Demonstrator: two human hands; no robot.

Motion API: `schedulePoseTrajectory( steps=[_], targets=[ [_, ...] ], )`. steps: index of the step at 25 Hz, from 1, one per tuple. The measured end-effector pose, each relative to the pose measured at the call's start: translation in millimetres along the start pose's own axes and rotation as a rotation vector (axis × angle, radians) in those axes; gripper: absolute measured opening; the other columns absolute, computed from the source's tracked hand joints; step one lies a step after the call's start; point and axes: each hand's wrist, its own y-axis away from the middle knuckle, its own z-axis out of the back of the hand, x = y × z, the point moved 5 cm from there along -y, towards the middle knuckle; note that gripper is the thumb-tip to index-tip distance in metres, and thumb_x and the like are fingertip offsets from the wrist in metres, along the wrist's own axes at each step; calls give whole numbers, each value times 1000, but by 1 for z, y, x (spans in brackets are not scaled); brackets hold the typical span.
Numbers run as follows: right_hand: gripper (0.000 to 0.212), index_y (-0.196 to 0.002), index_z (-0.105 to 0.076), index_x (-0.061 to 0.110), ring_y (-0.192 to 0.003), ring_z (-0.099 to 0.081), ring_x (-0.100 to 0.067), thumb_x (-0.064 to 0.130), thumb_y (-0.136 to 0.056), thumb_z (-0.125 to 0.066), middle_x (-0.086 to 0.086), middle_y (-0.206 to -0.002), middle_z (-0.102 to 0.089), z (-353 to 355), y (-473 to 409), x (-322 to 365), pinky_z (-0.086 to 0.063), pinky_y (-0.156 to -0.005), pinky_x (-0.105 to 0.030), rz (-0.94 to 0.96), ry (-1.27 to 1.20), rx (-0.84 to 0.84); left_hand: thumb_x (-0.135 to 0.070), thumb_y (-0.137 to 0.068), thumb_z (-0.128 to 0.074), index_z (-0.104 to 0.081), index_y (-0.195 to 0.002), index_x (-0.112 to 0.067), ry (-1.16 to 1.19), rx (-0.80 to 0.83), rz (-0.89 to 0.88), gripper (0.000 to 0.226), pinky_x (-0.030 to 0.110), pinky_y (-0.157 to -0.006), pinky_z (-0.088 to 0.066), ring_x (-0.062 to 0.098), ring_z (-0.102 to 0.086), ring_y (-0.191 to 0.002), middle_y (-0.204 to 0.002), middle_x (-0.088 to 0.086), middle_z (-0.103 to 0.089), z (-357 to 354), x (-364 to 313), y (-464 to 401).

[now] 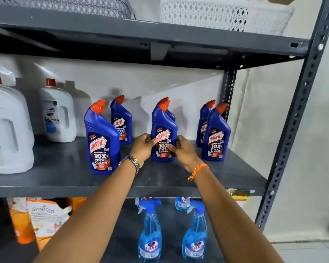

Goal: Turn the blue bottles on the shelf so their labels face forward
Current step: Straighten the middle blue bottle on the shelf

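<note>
Two bare forearms are extended from the bottom edge toward the dark grey metal shelf (65,179); a silver metal watch (131,163) is worn on the left wrist and an orange braided thread (198,170) on the right. Left hand (142,148) and right hand (184,150) are both closed around the lower body of the middle blue plastic bottle with an orange-red cap (162,133), which is stood upright on the shelf, label toward the camera; thumbs are laid across the label. Another blue bottle is partly hidden directly behind it. Front-left blue bottle (101,141) and front-right blue bottle (216,137) are seen upright with labels forward; one more is stood behind each. Two white plastic jugs with red caps (57,114) are kept at the left end of the same shelf. On the lower shelf, two clear blue spray bottles (150,230) are noted, and an orange-and-white printed pouch (46,219) at left. Latticed baskets (201,14) are placed on the upper shelf.
</note>
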Motion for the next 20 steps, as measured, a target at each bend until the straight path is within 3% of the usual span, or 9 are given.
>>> schedulePoseTrajectory(
  steps=[3, 7, 12, 20],
  targets=[
    [43, -135, -56, 2, -125, -67, -31, 3, -94, -70, -18, -133, -70, 4, 24, 0, -56, -107, -47, 27, -23, 21, -17, -95, -62, -64, -124, -5, 86, 19, -15, 31, 44, -96, -58, 26, -71, -108, -119, 15, -73, 6, 7, 22],
    [44, -135, -56, 4, -119, -70, -22, 7, -94, -71, -12, -132, -71, 8, 57, 7, -60, -96, -35, 104, 0, 14, -23, -94, -64, -64, -127, -11, 90, -9, -77, 35, 37, -90, -60, 16, -72, -104, -117, 6, -75, 10, 6, 52],
    [46, -135, -57, 3, -122, -70, -27, 10, -93, -73, -13, -132, -72, 9, 69, 10, -60, -103, -48, 128, 32, 20, -25, -94, -64, -62, -130, -11, 106, -21, -79, 39, 41, -94, -59, 17, -71, -109, -119, 5, -74, 16, 8, 67],
    [46, -136, -56, 5, -124, -69, -26, 12, -94, -73, -12, -133, -71, 9, 66, 9, -59, -104, -51, 129, 52, 15, -26, -93, -65, -64, -123, -19, 106, -38, -69, 31, 41, -95, -59, 11, -71, -106, -119, 3, -75, 15, 6, 65]
  ],
)
